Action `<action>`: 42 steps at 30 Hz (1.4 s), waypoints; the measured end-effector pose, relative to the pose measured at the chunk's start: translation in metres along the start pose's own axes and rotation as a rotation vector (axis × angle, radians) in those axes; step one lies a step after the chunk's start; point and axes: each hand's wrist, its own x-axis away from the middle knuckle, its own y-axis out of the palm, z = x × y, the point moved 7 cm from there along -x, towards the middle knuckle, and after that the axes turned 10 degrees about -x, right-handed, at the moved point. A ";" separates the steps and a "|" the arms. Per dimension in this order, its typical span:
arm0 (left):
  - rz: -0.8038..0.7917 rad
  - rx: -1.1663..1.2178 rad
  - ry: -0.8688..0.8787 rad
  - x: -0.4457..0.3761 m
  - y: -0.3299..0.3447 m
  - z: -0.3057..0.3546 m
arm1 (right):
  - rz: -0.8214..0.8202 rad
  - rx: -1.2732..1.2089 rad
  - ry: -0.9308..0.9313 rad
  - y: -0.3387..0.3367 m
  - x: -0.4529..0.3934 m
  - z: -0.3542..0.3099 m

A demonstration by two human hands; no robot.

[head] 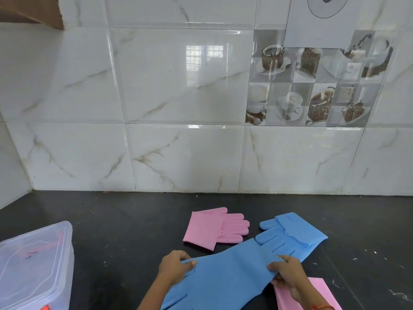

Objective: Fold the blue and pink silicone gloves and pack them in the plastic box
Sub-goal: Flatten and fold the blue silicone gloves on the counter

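**Trainee:** What did you have in hand at that point?

**Operator:** An unfolded blue glove (225, 274), lying flat on the black counter (111, 224) at six o'clock. My left hand (173, 268) was closed on its left edge, thumb on top. My right hand (288, 276) was pinching the right edge the same way.

**Trainee:** And the rest?

**Operator:** A folded pink glove (212, 229) sat at twelve o'clock from my hands, a folded blue glove (297, 233) at two o'clock, its fingers touching the one I held. Another pink glove (312, 294) lay partly under my right wrist at four o'clock. The plastic box (35, 265) stood at nine o'clock, lid on.

**Trainee:** How would you fold it well?

**Operator:** I judged silicone would spring back, so I'd keep both pinches level, bring the cuff over the fingers squarely, and press the crease flat before letting go. I'd also lift clear of the neighbouring blue fingers, so as not to drag them.
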 end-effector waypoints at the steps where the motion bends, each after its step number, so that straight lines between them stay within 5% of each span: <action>1: 0.019 -0.014 0.004 0.000 -0.001 0.001 | -0.005 0.016 0.003 -0.001 0.000 0.002; 20: 0.285 -0.023 0.135 -0.010 -0.013 0.023 | 0.044 0.218 -0.040 -0.008 0.024 0.023; 37: 0.209 -0.048 0.102 -0.008 -0.001 0.014 | 0.072 0.190 -0.078 -0.004 0.037 0.031; 42: 0.296 0.021 0.040 0.005 -0.005 -0.003 | 0.081 0.146 -0.080 -0.004 0.039 0.033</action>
